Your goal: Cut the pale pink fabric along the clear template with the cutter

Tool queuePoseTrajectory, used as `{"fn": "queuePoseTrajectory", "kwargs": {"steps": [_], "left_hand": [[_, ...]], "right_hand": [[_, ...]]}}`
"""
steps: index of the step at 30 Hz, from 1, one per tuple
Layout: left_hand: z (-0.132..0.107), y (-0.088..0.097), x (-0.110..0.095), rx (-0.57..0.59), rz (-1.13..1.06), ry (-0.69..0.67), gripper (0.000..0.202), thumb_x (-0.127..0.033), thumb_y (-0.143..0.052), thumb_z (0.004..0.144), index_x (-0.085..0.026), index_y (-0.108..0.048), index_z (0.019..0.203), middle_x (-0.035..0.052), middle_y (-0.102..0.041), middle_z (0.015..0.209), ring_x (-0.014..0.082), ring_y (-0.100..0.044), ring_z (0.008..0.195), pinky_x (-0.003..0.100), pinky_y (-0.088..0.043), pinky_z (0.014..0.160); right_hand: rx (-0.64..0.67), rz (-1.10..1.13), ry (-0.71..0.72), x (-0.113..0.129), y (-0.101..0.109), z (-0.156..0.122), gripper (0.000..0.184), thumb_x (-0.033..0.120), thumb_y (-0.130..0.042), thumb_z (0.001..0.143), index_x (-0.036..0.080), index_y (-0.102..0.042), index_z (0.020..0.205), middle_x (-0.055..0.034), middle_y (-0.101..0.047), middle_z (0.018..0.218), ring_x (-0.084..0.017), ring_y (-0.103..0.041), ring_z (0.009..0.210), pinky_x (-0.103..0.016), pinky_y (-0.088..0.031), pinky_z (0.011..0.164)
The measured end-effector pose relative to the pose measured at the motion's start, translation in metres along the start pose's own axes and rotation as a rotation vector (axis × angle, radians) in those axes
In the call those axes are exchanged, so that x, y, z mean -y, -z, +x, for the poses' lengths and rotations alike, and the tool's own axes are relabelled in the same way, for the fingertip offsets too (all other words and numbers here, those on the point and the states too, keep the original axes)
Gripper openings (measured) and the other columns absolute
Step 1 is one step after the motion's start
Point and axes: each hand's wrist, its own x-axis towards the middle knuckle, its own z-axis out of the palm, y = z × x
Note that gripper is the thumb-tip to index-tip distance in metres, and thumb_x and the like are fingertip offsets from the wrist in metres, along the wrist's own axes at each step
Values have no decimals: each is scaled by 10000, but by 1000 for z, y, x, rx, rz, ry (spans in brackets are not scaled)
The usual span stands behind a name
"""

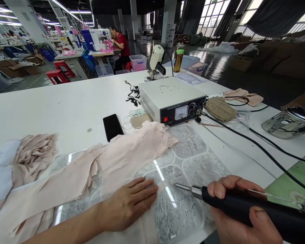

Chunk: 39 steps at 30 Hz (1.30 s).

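My left hand point(132, 203) lies flat, fingers stretched out, pressing pale pink fabric point(112, 162) onto a scratched clear plastic sheet point(188, 149) on the white table point(61, 108). My right hand point(234, 217) is wrapped round a black handheld cutting tool point(244, 206). Its metal tip point(183, 187) points left, just right of my left fingertips. A black cable point(256, 145) runs from the tool to a white control box point(171, 98) with a dial and a red switch.
A black phone point(112, 126) lies behind the fabric. More pink fabric is piled at the left point(33, 152) and far right point(241, 95). A metal lamp shade point(289, 123), a bottle point(178, 60) and black scraps point(133, 95) are on the table. A person in red point(120, 44) sews far behind.
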Motion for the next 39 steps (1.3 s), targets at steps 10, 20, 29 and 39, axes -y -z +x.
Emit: {"fn": "queuePoseTrajectory", "kwargs": {"steps": [10, 20, 29, 39], "left_hand": [[0, 0, 1, -20, -34, 10, 373, -132, -334, 1005, -72, -483, 1341, 128, -513, 1389, 253, -370, 1379, 407, -350, 1137], [-1, -2, 1, -4, -20, 4, 365, -138, -340, 1005, -60, -495, 1325, 122, -503, 1400, 275, -383, 1368, 418, -349, 1129], [-1, 0, 1, -25, -26, 3, 355, -141, -352, 1006, -57, -505, 1315, 108, -515, 1393, 272, -408, 1352, 409, -362, 1121], [0, -1, 0, -66, -43, 14, 340, -158, -352, 1014, -67, -525, 1292, 113, -543, 1364, 259, -414, 1350, 407, -365, 1122]], "right_hand": [[135, -8, -35, -6, -12, -1, 154, 318, -583, 765, 200, -604, 861, 9, -538, 753, -122, -553, 569, -321, -513, 510], [145, -24, -48, -10, -15, -3, 143, 316, -587, 766, 207, -601, 858, 9, -526, 751, -121, -552, 566, -320, -511, 502], [211, -47, -26, -7, -14, -1, 79, 274, -600, 787, 197, -598, 805, 7, -553, 721, -118, -569, 556, -314, -537, 504], [144, -58, -15, -10, -23, 2, 93, 270, -579, 753, 204, -594, 817, 9, -539, 734, -113, -547, 547, -306, -518, 495]]}}
